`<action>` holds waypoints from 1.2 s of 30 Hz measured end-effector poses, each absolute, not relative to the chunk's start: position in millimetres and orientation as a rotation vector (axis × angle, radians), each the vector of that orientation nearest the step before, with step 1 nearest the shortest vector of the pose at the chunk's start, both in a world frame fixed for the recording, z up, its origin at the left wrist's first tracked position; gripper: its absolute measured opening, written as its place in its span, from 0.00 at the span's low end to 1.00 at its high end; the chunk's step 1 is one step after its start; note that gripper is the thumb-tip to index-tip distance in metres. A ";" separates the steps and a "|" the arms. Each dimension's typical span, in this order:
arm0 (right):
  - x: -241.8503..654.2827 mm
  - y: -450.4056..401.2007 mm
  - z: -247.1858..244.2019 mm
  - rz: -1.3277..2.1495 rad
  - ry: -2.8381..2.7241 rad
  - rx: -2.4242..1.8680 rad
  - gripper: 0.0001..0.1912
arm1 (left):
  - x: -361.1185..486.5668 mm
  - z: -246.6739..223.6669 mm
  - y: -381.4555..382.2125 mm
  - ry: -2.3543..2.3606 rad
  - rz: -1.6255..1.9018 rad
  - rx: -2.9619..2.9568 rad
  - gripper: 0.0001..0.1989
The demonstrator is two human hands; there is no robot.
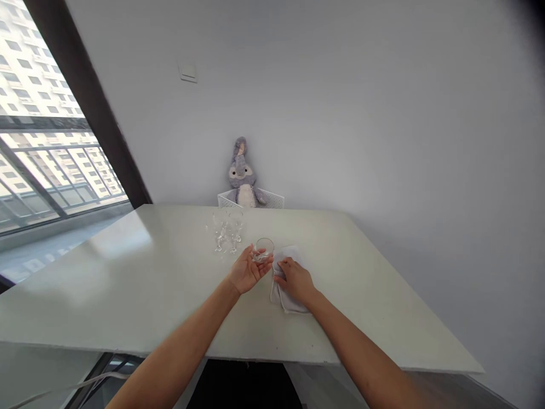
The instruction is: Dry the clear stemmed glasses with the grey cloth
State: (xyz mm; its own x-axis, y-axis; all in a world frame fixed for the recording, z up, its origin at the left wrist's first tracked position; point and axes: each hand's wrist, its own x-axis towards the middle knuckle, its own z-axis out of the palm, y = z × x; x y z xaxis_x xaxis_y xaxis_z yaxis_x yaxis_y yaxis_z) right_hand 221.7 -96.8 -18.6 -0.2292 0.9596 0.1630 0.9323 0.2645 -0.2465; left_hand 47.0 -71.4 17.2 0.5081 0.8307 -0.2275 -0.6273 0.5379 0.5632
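Long-eared plush toy (242, 177): gray, inside a white perforated basket (276, 201)
Wall switch (188, 72): white
Window frame (87, 91): dark; railing (55, 147) and high-rise (29, 62) beyond
Cable (97, 377): white, lower left

No txt, nos., labels or brands legible. Pale marks (47, 259) by window (47, 136), approx. 9 o'clock, too blurred to read.

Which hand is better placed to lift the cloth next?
Probably the right hand: it rests on the folded cloth, while the left hand is occupied holding a clear glass.
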 end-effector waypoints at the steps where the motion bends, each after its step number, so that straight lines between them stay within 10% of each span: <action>1: 223.4 -95.4 -18.3 0.136 -2.249 -1.770 0.17 | 51.2 16.4 -69.5 0.499 0.901 0.461 0.17; 25: 281.0 -76.3 12.7 1.259 -0.617 -0.783 0.10 | 56.8 -6.5 -52.4 0.381 0.956 0.649 0.14; 36: 215.4 -104.6 7.8 1.383 -1.045 -0.888 0.20 | 70.0 -4.8 -62.3 0.437 1.193 0.745 0.17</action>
